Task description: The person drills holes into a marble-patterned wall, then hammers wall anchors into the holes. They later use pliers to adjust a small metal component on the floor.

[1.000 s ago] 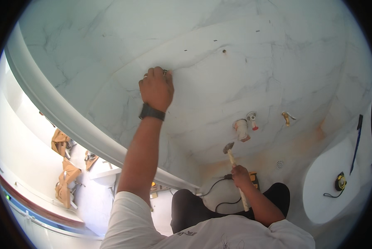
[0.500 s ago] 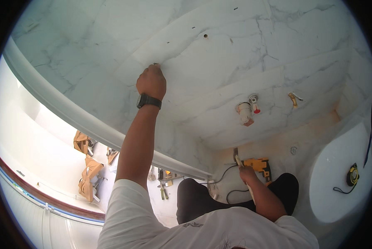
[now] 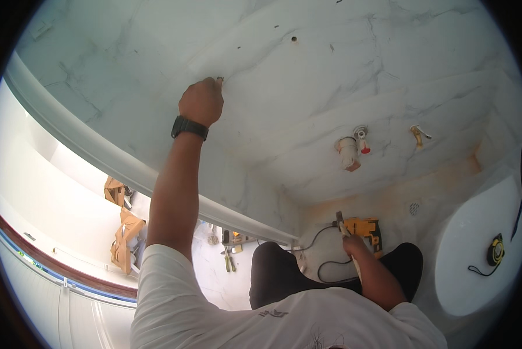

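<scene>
My left hand (image 3: 201, 101), with a dark watch (image 3: 189, 127) on its wrist, is raised to the white marble-look wall (image 3: 261, 104). Its fingers are pinched together at a small dark spot on the tile; whatever they hold is too small to make out. Lower down on the right, my right hand (image 3: 353, 246) is closed round the pale handle of a hammer (image 3: 340, 220), whose head points up. A yellow and black power drill (image 3: 363, 230) lies on the floor just beyond that hand. Above and right of my left hand, a round hole (image 3: 294, 39) shows in the wall.
A capped pipe (image 3: 349, 153), a valve (image 3: 361, 138) and a brass tap (image 3: 416, 136) stick out of the wall. On the right, a white rounded surface (image 3: 456, 250) bears a tape measure (image 3: 495, 250). Pliers (image 3: 229, 262), other tools and torn cardboard (image 3: 127, 238) lie left, beyond a white ledge (image 3: 115, 160).
My left hand has shifted slightly left and up, its fingers still at the wall. The hammer in my right hand has moved a little right and turned. The view has shifted slightly.
</scene>
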Demonstrator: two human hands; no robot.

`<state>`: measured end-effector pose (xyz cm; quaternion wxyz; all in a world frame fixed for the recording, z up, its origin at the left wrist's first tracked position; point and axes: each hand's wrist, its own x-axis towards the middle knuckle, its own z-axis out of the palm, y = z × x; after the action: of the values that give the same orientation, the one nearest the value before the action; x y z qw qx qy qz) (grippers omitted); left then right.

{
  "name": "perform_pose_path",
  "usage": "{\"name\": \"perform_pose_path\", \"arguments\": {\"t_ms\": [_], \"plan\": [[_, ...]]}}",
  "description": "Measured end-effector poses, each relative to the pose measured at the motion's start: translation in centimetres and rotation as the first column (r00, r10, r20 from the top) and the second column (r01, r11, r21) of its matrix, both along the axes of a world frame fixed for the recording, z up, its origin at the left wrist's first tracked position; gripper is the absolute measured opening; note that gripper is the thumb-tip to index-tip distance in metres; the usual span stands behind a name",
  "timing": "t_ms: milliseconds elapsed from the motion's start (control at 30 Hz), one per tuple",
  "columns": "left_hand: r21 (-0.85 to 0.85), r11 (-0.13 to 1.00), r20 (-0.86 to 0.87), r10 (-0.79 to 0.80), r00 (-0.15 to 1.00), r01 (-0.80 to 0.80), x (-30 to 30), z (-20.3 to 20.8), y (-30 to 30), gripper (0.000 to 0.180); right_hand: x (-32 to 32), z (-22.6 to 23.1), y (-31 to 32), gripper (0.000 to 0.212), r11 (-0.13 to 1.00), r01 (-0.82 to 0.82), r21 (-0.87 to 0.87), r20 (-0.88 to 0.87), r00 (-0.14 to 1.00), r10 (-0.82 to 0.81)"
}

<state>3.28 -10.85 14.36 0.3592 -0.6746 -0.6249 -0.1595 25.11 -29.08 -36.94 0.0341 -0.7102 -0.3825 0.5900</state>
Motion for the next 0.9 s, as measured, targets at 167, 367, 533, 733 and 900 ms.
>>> {"name": "perform_pose_path", "arguments": {"t_ms": [167,367,533,733,900], "plan": [[-0.012,0.995,-0.014,-0.095,0.995,0.095,2.5,-7.6,-2.0,0.040,-0.5,-4.9,-0.2,0.040,0.770,-0.609,0.190,0.330,0.778,0.534],[-0.393,0.738,0.833,0.032,0.553,0.549,-2.5,-21.4,-8.3,0.023,-0.8,-7.8,-0.2,0.015,0.507,-0.823,0.256,0.353,0.568,0.744],[-0.861,0.318,0.222,-0.465,0.857,0.396,-5.8,-43.1,-14.3,0.027,-1.5,-3.4,-0.3,0.029,0.905,-0.425,0.015,0.255,0.877,0.407],[-0.898,-0.385,0.043,-0.560,0.827,-0.214,-4.2,-57.8,-16.9,0.027,-5.4,-1.4,-0.7,0.036,0.806,-0.591,-0.045,0.245,0.776,0.582],[-0.839,-0.507,0.025,-0.398,0.917,-0.197,-5.0,-61.9,-16.5,0.032,-9.0,-5.5,-1.4,0.040,0.899,-0.433,-0.064,0.169,0.884,0.437]]}}
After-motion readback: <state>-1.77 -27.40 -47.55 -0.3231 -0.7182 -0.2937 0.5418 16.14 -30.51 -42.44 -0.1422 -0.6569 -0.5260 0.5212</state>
